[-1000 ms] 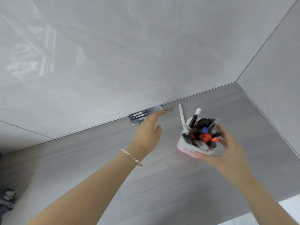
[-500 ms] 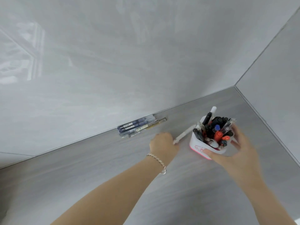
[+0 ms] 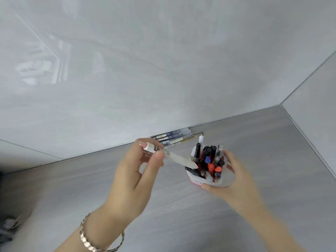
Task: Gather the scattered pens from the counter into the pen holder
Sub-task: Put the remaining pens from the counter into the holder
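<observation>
A white pen holder (image 3: 216,181) with a pink base stands on the grey counter (image 3: 181,215), crammed with black, red and blue pens. My right hand (image 3: 234,180) is wrapped around its right side. My left hand (image 3: 134,171) pinches a white pen (image 3: 174,158) between thumb and fingers, raised off the counter. The pen's tip points right and reaches the holder's left rim. Several blue and clear pens (image 3: 174,138) lie side by side against the wall, just behind my left hand.
Glossy grey walls (image 3: 163,70) meet in a corner at the far right. A dark object with a clip (image 3: 9,224) lies at the counter's left edge. A bracelet (image 3: 91,240) circles my left wrist.
My left hand picked the white pen up off the counter and lifted it toward the holder. The holder stays in my right hand's grip. The camera has come closer.
</observation>
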`<action>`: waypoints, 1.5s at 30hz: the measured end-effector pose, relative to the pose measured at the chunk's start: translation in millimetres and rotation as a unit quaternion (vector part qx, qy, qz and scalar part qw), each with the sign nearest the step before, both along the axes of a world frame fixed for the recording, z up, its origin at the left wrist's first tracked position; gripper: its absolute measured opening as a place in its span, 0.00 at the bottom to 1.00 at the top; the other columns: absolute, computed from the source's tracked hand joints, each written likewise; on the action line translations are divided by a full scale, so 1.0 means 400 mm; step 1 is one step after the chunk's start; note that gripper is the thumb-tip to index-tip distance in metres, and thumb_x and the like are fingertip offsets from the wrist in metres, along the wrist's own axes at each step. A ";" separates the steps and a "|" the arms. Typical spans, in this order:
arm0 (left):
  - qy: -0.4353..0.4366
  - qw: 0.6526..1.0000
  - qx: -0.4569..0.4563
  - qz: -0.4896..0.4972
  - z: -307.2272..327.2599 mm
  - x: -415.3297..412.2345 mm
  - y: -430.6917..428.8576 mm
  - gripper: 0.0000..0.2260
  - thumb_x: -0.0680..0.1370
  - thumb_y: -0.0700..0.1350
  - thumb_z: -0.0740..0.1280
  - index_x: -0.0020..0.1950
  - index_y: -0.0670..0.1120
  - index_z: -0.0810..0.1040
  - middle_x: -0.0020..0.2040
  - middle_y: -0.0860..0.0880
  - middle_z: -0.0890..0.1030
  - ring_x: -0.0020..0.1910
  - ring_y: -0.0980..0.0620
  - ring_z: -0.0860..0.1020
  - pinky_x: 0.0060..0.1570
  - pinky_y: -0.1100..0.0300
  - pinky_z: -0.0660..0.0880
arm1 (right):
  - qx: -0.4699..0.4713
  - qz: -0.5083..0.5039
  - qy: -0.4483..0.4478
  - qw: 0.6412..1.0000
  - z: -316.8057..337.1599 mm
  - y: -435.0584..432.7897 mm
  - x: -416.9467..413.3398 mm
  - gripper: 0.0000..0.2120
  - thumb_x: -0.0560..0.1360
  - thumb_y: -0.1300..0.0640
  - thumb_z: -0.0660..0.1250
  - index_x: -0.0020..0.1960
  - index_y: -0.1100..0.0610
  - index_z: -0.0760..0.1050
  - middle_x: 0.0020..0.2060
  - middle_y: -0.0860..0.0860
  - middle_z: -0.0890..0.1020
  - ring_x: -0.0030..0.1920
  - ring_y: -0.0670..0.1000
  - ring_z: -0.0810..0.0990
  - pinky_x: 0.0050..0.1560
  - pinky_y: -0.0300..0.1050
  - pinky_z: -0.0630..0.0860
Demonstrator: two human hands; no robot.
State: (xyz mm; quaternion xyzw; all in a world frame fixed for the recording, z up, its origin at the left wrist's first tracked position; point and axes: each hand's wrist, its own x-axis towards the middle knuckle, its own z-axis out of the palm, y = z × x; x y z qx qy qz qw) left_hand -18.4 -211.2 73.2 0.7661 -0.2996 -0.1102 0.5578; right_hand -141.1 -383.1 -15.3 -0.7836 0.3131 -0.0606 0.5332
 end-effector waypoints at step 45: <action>-0.050 0.976 0.201 -0.060 -0.249 -0.026 0.058 0.47 0.58 0.62 0.71 0.71 0.60 0.48 0.65 0.50 0.70 0.62 0.52 0.70 0.57 0.59 0.72 | -0.424 0.305 0.139 0.841 -0.188 -0.081 0.301 0.13 0.75 0.59 0.62 0.58 0.63 0.71 0.58 0.60 0.73 0.61 0.60 0.71 0.56 0.54 0.71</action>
